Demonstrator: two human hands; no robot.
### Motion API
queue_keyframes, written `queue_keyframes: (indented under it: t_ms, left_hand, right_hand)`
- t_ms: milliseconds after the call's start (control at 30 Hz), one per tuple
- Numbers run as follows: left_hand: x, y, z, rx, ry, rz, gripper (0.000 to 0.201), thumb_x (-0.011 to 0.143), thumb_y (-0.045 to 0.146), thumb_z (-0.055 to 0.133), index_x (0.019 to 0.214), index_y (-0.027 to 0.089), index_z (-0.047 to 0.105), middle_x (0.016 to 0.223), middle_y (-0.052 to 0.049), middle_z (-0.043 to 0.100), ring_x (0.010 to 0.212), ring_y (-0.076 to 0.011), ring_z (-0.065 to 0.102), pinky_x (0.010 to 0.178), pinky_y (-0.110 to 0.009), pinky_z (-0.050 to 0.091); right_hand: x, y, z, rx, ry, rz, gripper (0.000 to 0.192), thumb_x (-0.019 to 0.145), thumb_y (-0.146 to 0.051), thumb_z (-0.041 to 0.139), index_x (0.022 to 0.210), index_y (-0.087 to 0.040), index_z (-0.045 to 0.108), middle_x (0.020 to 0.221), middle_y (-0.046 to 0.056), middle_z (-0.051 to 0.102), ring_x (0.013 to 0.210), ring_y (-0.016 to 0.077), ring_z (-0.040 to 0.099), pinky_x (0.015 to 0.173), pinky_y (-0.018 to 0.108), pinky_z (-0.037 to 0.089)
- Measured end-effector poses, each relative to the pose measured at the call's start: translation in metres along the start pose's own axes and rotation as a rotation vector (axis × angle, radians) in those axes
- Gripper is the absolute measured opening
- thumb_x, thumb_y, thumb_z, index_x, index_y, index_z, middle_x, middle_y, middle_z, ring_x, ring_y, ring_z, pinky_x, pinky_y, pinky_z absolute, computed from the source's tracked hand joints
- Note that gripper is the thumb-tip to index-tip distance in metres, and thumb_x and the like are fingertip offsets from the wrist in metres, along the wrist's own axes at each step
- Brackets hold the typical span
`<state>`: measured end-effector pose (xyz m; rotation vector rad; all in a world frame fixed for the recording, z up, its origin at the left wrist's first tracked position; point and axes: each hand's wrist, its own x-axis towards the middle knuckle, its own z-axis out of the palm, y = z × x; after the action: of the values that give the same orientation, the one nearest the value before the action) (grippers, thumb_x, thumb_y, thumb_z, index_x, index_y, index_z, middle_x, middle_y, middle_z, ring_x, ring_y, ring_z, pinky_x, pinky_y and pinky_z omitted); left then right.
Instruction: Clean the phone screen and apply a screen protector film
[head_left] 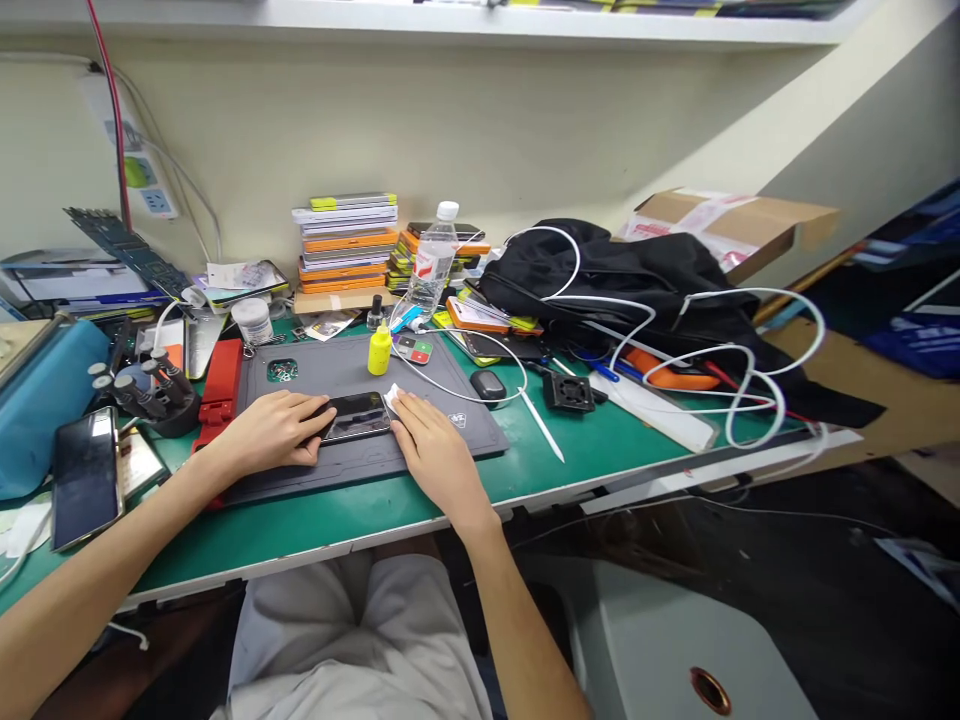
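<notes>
On the grey work mat [420,440] near the front edge of the green bench [600,450], a dark phone [355,416] lies flat, screen up, between the person's two hands. The left hand [274,430] rests palm-down on the phone's left end, fingers spread flat over it, apparently to pin it so it cannot slide. The right hand [427,440] presses a small white wipe [391,397] against the phone's right end with closed fingertips, a grip suited to rubbing the glass. Just behind, a small yellow bottle [380,351] stands upright within easy reach, probably holding the cleaning liquid. White cables [705,360] loop across a black bag [622,270] to the right, well apart from the mat. Another phone [85,475] lies at the bench's left edge, beside a round holder of tools [150,395]
</notes>
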<state>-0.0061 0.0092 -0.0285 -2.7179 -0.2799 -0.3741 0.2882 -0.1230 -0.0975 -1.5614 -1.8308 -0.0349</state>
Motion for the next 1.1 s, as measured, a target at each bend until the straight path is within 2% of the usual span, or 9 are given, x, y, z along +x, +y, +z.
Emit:
queue_keyframes:
  t_ms: [200, 333, 533, 833, 1100]
  left_hand:
    - [-0.0009, -0.0007, -0.0013, -0.040, -0.030, -0.006, 0.045, 0.107, 0.024, 0.061, 0.146, 0.016, 0.083, 0.148, -0.019, 0.083, 0.117, -0.0348, 0.085, 0.099, -0.047, 0.069]
    - [0.0001, -0.0003, -0.0030, -0.060, -0.047, -0.020, 0.047, 0.108, 0.025, 0.061, 0.149, 0.018, 0.083, 0.150, -0.018, 0.082, 0.120, -0.0354, 0.085, 0.101, -0.047, 0.069]
    - [0.0006, -0.0006, -0.0035, -0.078, -0.032, -0.043, 0.045, 0.107, 0.026, 0.060, 0.143, 0.016, 0.085, 0.148, -0.017, 0.083, 0.115, -0.0350, 0.086, 0.102, -0.048, 0.069]
    - [0.0007, -0.0045, -0.0003, -0.157, -0.011, -0.058, 0.046, 0.109, 0.025, 0.060, 0.146, 0.015, 0.085, 0.148, -0.017, 0.083, 0.123, -0.0345, 0.084, 0.112, -0.050, 0.070]
    - [-0.0002, -0.0049, -0.0018, -0.257, -0.056, -0.092, 0.048, 0.115, 0.030, 0.057, 0.152, 0.015, 0.082, 0.154, -0.019, 0.080, 0.135, -0.0357, 0.079, 0.118, -0.051, 0.068]
  right_hand:
    - [-0.0004, -0.0015, -0.0017, 0.007, -0.009, 0.001, 0.053, 0.127, -0.041, 0.050, 0.167, -0.013, 0.072, 0.173, 0.016, 0.067, 0.163, 0.0351, 0.066, 0.140, 0.058, 0.052]
    - [-0.0005, -0.0012, -0.0024, 0.014, -0.014, 0.007, 0.051, 0.126, -0.040, 0.052, 0.169, -0.018, 0.072, 0.174, 0.014, 0.067, 0.164, 0.0344, 0.065, 0.140, 0.059, 0.053]
    - [-0.0003, -0.0012, -0.0024, 0.001, -0.021, 0.013, 0.052, 0.126, -0.039, 0.052, 0.169, -0.016, 0.071, 0.174, 0.015, 0.066, 0.164, 0.0344, 0.065, 0.141, 0.057, 0.051]
    - [0.0017, -0.0017, -0.0043, -0.039, -0.041, -0.008, 0.050, 0.128, -0.036, 0.048, 0.166, -0.018, 0.075, 0.173, 0.013, 0.067, 0.162, 0.0346, 0.067, 0.141, 0.058, 0.052]
    - [0.0005, -0.0005, -0.0029, -0.034, -0.031, 0.006, 0.049, 0.127, -0.037, 0.050, 0.164, -0.020, 0.076, 0.173, 0.012, 0.068, 0.162, 0.0347, 0.067, 0.140, 0.058, 0.052]
